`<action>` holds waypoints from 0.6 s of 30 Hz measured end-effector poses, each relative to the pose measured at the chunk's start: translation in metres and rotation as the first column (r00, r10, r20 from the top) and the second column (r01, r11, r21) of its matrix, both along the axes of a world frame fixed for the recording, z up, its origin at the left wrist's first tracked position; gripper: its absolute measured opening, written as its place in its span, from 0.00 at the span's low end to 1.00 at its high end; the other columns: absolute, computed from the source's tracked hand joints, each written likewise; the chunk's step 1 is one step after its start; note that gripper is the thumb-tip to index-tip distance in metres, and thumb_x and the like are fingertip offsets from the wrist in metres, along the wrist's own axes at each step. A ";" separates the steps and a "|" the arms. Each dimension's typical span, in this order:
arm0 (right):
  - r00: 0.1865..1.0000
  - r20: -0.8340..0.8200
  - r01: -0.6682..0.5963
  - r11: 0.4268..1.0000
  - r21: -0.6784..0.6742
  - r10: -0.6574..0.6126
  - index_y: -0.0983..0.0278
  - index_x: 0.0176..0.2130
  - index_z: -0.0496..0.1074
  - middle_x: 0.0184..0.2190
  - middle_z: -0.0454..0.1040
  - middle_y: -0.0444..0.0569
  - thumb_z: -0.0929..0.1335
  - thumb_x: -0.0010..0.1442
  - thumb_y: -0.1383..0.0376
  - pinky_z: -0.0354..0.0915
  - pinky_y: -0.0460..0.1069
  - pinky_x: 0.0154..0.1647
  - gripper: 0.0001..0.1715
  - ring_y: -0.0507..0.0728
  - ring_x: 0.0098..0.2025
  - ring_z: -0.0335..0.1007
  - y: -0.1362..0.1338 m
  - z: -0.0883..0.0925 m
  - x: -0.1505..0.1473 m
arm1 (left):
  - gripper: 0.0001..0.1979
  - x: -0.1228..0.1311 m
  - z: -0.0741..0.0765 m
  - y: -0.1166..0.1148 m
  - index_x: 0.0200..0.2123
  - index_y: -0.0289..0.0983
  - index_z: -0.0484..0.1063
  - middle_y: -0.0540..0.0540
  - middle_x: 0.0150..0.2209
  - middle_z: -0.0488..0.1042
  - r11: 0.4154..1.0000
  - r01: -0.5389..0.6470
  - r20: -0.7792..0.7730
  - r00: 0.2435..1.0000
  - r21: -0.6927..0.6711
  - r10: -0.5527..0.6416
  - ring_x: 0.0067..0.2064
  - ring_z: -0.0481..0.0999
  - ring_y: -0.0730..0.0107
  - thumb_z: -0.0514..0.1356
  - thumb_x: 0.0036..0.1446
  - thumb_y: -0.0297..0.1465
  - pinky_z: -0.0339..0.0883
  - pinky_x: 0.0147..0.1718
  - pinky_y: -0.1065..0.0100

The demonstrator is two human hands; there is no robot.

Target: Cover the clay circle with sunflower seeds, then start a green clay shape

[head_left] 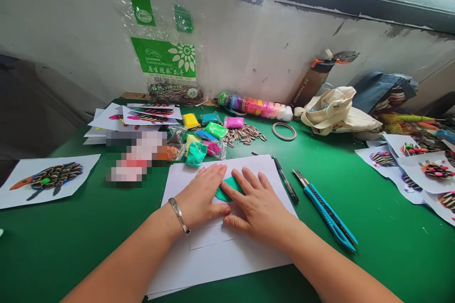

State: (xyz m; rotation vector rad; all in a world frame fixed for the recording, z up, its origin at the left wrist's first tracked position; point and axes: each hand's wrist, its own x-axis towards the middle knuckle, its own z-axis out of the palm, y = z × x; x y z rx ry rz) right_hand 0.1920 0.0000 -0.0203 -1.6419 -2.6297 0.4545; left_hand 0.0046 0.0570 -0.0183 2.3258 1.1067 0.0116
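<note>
My left hand [201, 194], with a silver bangle [179, 215] on the wrist, lies flat on a stack of white paper [220, 267]. My right hand [258, 208] lies flat beside it, its fingertips on a teal-green piece of paper or clay [229, 189]. That piece sits between both hands and is partly hidden by them. A black pen [286, 181] lies just right of the paper, and a teal utility knife [329, 210] lies further right.
Packets of coloured clay [206, 137] and loose sunflower seeds [243, 135] lie beyond the paper on the green table [384, 246]. Seed-and-clay pictures on white sheets [46, 180] lie at both sides. A canvas bag [337, 113] and a bottle [313, 80] stand by the wall.
</note>
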 end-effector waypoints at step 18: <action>0.998 -0.043 -0.034 0.999 0.011 0.034 0.49 0.67 0.44 0.69 0.39 0.53 0.58 0.58 0.38 0.33 0.75 0.61 0.44 0.74 0.68 0.30 -0.005 -0.004 -0.001 | 0.45 -0.002 -0.002 0.000 0.66 0.33 0.43 0.35 0.68 0.46 1.000 0.008 0.017 1.000 -0.020 -0.008 0.68 0.41 0.51 0.61 0.51 0.40 0.37 0.64 0.49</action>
